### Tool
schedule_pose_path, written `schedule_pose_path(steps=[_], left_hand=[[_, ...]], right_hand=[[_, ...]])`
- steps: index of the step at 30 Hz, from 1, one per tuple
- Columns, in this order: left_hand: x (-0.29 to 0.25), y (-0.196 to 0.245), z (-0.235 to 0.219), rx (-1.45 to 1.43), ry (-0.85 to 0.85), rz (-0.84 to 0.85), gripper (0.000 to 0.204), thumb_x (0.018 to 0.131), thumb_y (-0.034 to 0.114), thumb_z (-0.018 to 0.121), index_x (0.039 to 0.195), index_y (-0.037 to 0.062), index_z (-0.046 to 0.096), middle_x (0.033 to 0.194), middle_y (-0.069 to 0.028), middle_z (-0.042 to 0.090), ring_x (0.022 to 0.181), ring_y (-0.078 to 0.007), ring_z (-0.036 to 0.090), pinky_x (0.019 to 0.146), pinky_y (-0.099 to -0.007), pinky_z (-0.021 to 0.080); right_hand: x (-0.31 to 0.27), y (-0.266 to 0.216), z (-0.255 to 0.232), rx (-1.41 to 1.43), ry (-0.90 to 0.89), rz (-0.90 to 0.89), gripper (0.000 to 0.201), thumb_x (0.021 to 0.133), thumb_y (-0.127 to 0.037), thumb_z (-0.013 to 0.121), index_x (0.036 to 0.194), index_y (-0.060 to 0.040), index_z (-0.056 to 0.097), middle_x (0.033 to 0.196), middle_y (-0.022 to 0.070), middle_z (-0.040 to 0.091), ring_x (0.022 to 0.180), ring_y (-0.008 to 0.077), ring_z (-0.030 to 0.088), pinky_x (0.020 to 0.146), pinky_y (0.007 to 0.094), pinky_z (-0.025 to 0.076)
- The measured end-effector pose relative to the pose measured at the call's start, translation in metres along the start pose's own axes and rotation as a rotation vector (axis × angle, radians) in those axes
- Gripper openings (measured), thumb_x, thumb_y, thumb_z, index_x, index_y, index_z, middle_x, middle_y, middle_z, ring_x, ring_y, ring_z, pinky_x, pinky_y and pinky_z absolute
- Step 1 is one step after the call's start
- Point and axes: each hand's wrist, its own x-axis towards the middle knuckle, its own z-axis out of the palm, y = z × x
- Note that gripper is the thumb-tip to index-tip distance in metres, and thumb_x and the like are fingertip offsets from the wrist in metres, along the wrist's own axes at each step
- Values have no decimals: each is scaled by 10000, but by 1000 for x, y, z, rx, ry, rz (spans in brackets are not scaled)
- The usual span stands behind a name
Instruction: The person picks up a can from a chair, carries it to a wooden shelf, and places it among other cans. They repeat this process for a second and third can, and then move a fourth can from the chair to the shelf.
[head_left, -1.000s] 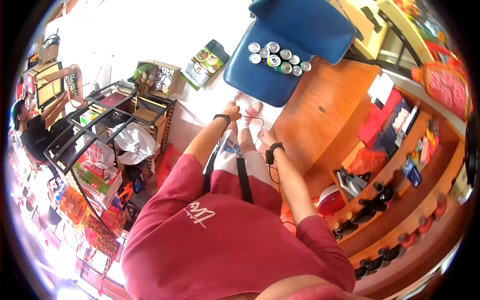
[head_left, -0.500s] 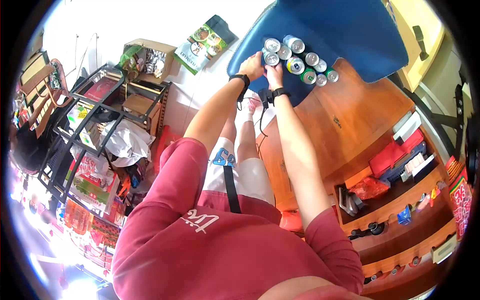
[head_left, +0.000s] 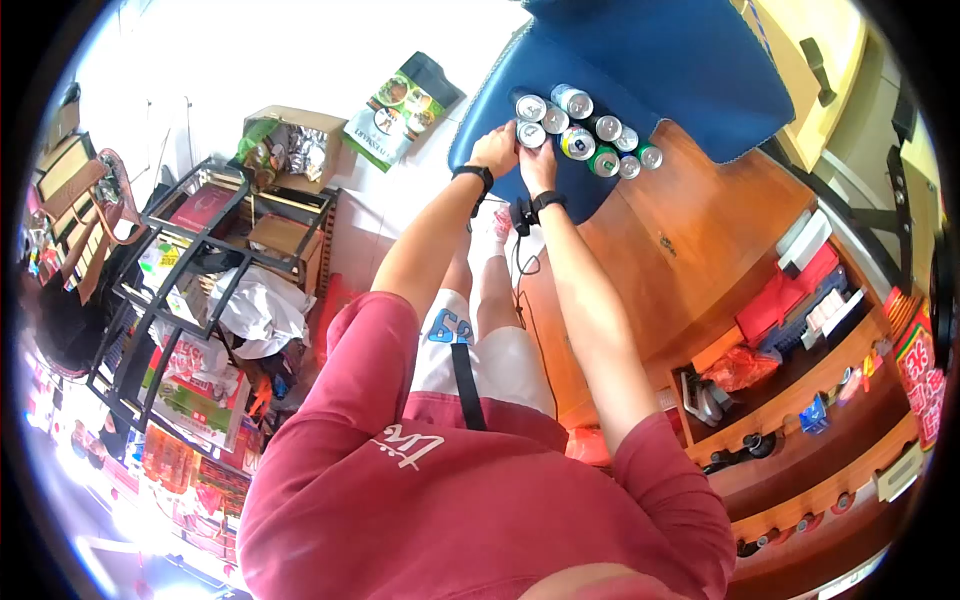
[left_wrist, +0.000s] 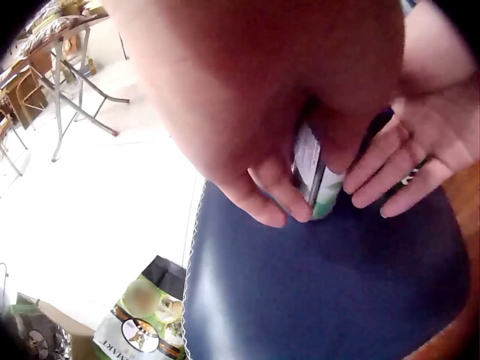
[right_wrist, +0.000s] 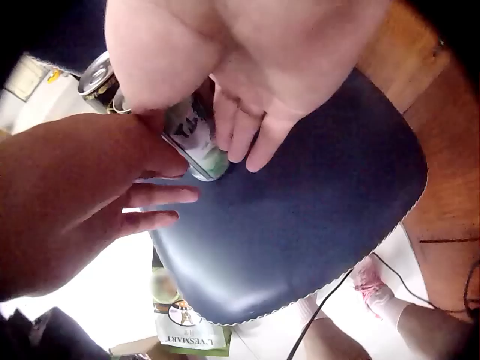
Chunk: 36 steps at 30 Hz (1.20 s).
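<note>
A blue padded chair (head_left: 590, 200) bears a cluster of upright drink cans (head_left: 577, 143). At the cluster's near left corner stands a white-and-green can (right_wrist: 202, 142) with dark lettering, its silver top showing in the head view. My left hand (head_left: 495, 152) grips this can from the left, thumb on one side and fingers on the other. From the near right, my right hand (head_left: 538, 170) holds it too, the fingers fairly straight along its side. A dark can (right_wrist: 97, 79) stands just behind the hands in the right wrist view.
A green-and-white pet food bag (head_left: 400, 112) lies on the floor left of the chair, near an open cardboard box (head_left: 300, 150). A black metal rack (head_left: 205, 260) stands farther left. Right of the chair is a wooden cabinet (head_left: 640, 270) with shelves. A cable hangs from my right wrist.
Both hands were low before the legs one second ago, then came up to the near left can. Since half a second ago they have stayed on it, with the view shifting slightly.
</note>
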Motion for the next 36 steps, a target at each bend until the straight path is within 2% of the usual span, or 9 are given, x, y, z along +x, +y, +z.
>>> schedule_pose_path(steps=[4,7,8,10,12,17,28,31,36], left_hand=[[-36,6,0,118,-60,55,296,942,212,548,1142,-1,590,1081,-271,706,987,-463,691,846,-539,563],[-87,19,-10,112,22,238,239,898,200,623,1053,24,581,953,-246,711,846,-462,701,722,-556,571],[-99,17,-4,172,-15,287,266,886,210,646,1049,10,583,926,-252,710,810,-446,707,696,-539,573],[-136,39,-22,237,-23,487,335,873,239,692,1047,-21,573,903,-234,711,785,-410,713,689,-508,574],[-183,87,-61,355,-177,534,443,918,287,691,1173,-46,549,1051,-236,689,915,-399,693,814,-487,545],[-264,169,-97,303,-130,920,784,856,367,767,1384,-131,472,1340,-284,609,1134,-398,653,978,-455,523],[-429,333,-49,-1,-492,1144,494,814,106,737,1249,-7,531,1151,-237,639,1066,-456,625,917,-487,519],[-478,337,-14,49,-679,1196,459,838,97,742,1231,1,526,1095,-244,666,970,-474,664,820,-490,555],[-616,319,52,127,-1074,1328,435,845,68,745,1217,-5,532,1043,-184,712,946,-305,720,789,-396,572]], right_hand=[[-33,18,-15,-105,-20,-37,437,900,-263,753,1206,15,613,1159,254,710,1079,400,700,905,458,555],[-84,22,-41,-245,-12,-174,585,872,-280,775,1316,23,543,1243,286,651,1185,452,610,987,500,490],[-103,24,-49,-182,83,-287,450,856,-219,786,1203,9,612,1081,224,732,1044,384,713,879,454,556],[-153,-11,-85,-94,46,-321,510,865,-202,784,1275,7,562,1123,232,715,1032,379,712,863,437,559],[-206,-42,-119,-103,22,-224,529,906,-223,776,1309,5,521,1083,210,735,990,344,731,849,433,566],[-321,-97,-195,173,171,-313,450,943,-231,752,1277,-15,541,1113,170,716,1066,262,716,875,387,569],[-534,-101,-268,174,1004,-275,613,777,-400,880,1146,-7,588,1057,173,656,963,320,662,828,402,527],[-601,-81,-261,380,1150,-238,598,767,-301,885,1209,-30,587,1128,122,659,1084,316,647,945,400,522],[-728,-5,-217,334,1498,-120,776,825,-314,829,1439,-18,458,1458,196,471,1306,395,521,1069,429,465]])
